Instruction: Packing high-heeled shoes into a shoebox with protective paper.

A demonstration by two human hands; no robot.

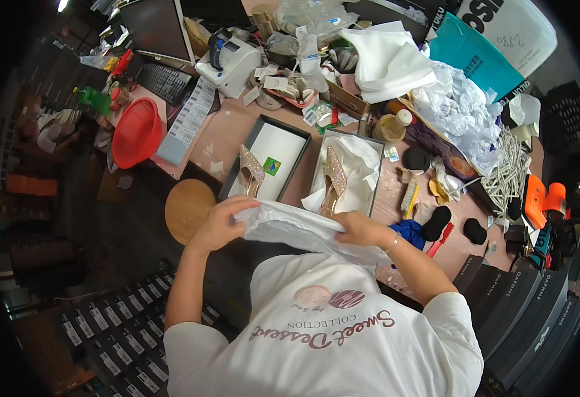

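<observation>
A crumpled, thin white sheet (287,223) stretches between my two hands, just above the table's near edge; whether it is tissue paper or plastic I cannot tell. My left hand (222,223) pinches its left end, and my right hand (363,231) grips it towards the right. Beyond it, a glittery pointed shoe (251,167) rests at an open dark-edged box part (296,153) with a white inside. Its glittery mate (334,173) lies at a second box (377,178) lined with white tissue paper (358,159). The sheet hides the near ends of both boxes.
A label printer (230,63), keyboard (163,83) and red basin (136,132) are at the left. Crumpled plastic bags (452,109), a jar (389,127), a yellow brush (410,197) and black pads (436,223) crowd the right. Dark shoeboxes (522,311) stack near my right arm. A round stool (189,210) stands left.
</observation>
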